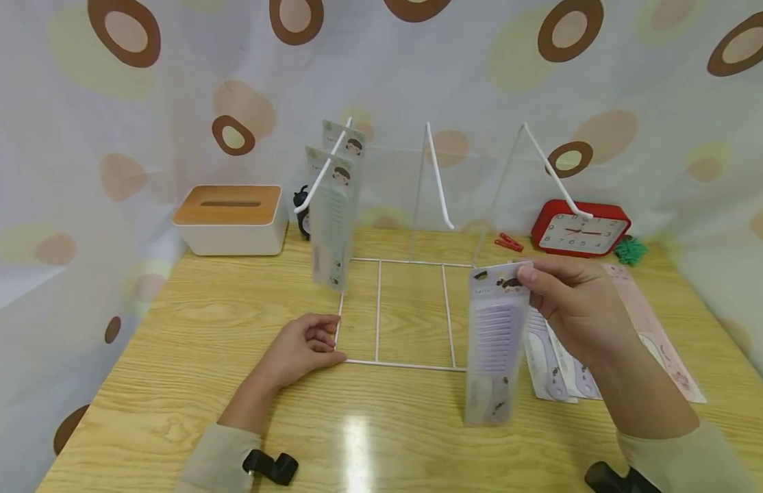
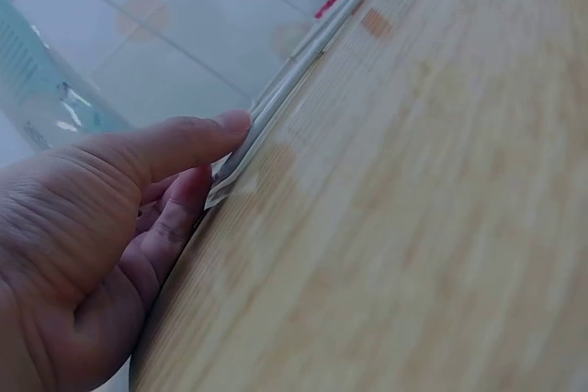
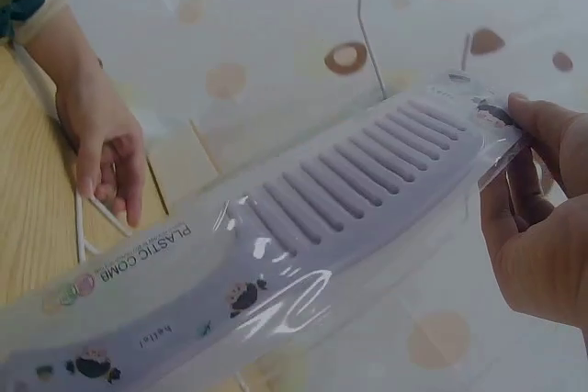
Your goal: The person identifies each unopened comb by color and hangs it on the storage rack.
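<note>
Lilac packet (image 1: 494, 356), right hand (image 1: 579, 308) pinching, hides four-o'clock corner of rack (image 1: 406, 365); left hand (image 1: 304, 344) grips eight-o'clock corner; red clock (image 1: 572, 236) at two.

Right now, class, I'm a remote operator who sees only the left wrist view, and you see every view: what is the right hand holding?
Observer: The right hand pinches a packaged purple comb near its top corner.
Operator: What do the rack's hooks carry?
Observer: Two packs hang on the left hook; the middle hook is bare.
Operator: What stands beyond the rack's left side?
Observer: A white box with a wooden lid.
</note>
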`<state>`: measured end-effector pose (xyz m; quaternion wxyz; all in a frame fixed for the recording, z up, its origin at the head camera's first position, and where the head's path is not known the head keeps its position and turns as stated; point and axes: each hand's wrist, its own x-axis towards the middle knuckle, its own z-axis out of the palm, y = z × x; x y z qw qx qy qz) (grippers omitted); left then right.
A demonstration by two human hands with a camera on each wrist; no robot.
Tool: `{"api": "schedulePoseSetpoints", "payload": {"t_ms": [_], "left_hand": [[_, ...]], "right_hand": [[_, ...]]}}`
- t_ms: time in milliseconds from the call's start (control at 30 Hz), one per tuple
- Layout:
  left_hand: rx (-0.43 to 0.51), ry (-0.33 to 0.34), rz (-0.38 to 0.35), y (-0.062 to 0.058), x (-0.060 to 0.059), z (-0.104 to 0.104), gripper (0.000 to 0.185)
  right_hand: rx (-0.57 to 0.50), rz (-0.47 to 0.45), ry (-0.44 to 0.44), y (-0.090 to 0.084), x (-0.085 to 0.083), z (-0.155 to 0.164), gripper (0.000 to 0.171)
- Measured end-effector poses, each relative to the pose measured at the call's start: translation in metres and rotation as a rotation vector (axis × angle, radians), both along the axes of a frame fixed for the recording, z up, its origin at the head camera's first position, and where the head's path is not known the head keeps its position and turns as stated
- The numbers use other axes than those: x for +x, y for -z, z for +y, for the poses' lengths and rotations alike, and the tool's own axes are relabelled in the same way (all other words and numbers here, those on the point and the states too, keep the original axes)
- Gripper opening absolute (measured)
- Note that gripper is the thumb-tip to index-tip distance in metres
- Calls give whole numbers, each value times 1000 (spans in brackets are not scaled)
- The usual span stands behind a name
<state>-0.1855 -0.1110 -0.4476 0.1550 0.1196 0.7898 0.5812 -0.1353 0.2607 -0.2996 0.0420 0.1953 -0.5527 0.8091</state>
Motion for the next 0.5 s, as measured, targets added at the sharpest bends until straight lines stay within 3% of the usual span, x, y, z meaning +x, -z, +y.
{"api": "schedulePoseSetpoints", "payload": {"t_ms": [200,500], "left_hand": [[0,9,-27,-2,-1,2,62],[-36,16,-8,-2,-3,5,60]], "right_hand": [[-9,93,24,-24,3,-36,23],[96,75,223,-47,-12,-66,21]]}}
